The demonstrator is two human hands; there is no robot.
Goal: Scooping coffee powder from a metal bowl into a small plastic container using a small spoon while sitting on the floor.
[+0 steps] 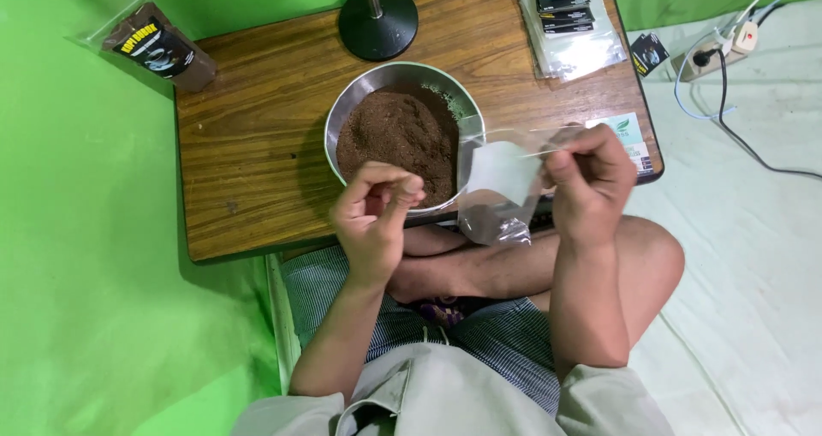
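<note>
A metal bowl [360, 93] full of brown powder [398, 136] sits on the low wooden table [248, 145]. My right hand [591, 183] pinches the top edge of a clear plastic pouch [497, 196], which hangs open to the right of the bowl with a white label on it and a little brown powder at its bottom. My left hand [372, 213] hovers at the bowl's near rim, to the left of the pouch, fingers curled with the fingertips pressed together. I cannot tell whether it holds anything.
A black round stand base [378, 22] stands behind the bowl. A filled brown packet [163, 49] lies at the table's far left corner. A stack of empty pouches with dark labels [569, 16] lies far right. A power strip and cables [728, 50] lie on the white floor sheet.
</note>
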